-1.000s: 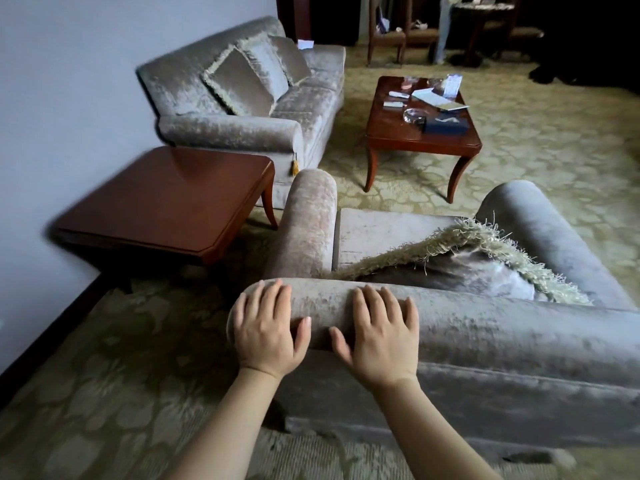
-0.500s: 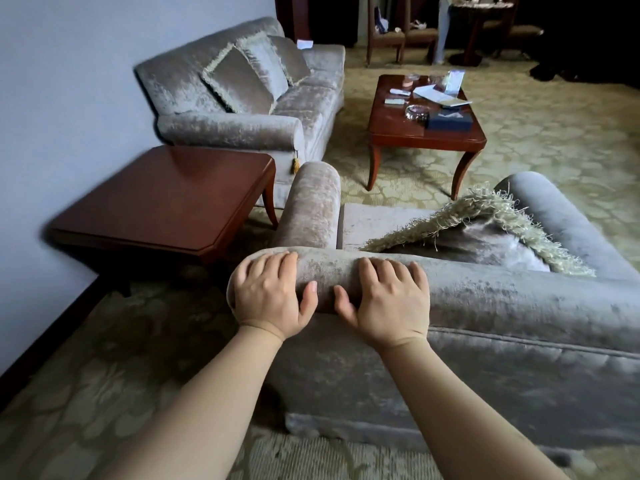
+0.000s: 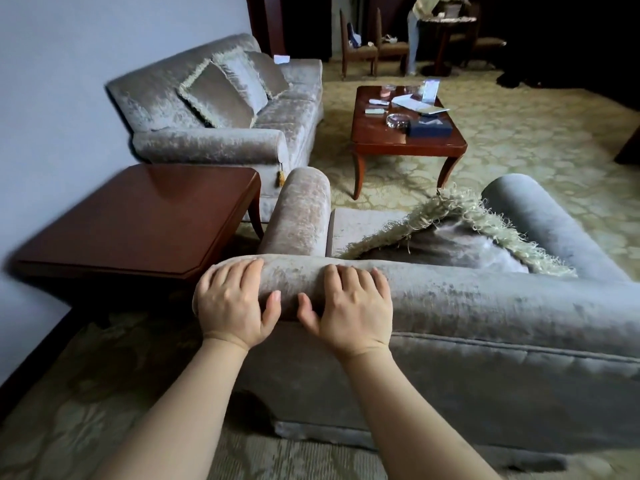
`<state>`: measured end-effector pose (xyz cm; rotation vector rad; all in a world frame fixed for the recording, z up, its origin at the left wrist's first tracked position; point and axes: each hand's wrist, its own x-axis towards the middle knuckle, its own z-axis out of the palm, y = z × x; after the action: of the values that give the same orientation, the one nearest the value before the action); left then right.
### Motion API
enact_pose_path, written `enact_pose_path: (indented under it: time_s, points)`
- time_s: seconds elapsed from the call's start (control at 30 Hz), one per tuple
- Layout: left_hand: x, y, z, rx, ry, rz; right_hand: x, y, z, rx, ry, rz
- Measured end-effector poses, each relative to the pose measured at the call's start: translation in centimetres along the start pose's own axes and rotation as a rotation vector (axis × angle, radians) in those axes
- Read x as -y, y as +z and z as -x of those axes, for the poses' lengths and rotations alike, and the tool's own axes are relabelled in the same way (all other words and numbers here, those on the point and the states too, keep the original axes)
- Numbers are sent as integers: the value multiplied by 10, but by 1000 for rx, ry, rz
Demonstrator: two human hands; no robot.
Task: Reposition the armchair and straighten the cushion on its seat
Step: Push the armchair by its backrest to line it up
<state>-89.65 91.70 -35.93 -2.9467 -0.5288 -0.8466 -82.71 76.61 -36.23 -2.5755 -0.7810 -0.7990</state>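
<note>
Head view, looking down over the back of a grey velvet armchair on patterned carpet. Left hand and right hand side by side on the rolled top of the chair back, near its left end, palms down, fingers curled over the roll and thumbs pressed against its near face, gripping the upholstery. Bare forearms reaching in from the bottom edge. Fringed cushion on the seat, tilted, one corner raised toward the right armrest, its lower edge hidden behind the chair back. Left armrest just beside a dark wooden side table, which stands against the pale wall. Beyond the side table, a matching sofa along the same wall, with three cushions leaning at its back. Farther right, well apart from the armchair, a wooden coffee table carrying papers, a glass ashtray and a dark box. At the far end of the room, wooden chairs and part of a standing person bent over a small round table, dim and too small for further detail.
</note>
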Motion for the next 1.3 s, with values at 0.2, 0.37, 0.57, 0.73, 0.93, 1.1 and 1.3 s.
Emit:
enact_pose_path:
  time_s: [0.2,0.37,0.57,0.73,0.93,1.1,1.3]
  points:
    - [-7,-7,10,55,-35,27,-1,-16,6,114,17,-31]
    - [-29,-24,9,181,-135,4,-20,-38,10,307,-144,-73]
    - [-164,-26,-1,224,87,97,-147,-91,19,294,-117,15]
    - [-316,-9,-9,280,214,160,-310,-129,44,336,187,149]
    - [-354,-1,-5,297,73,113,-408,-142,36,487,205,234]
    - [-362,2,-4,254,27,86,-406,-144,38,469,192,181]
    - [-367,4,-2,263,-5,71,-411,-143,42,423,182,100]
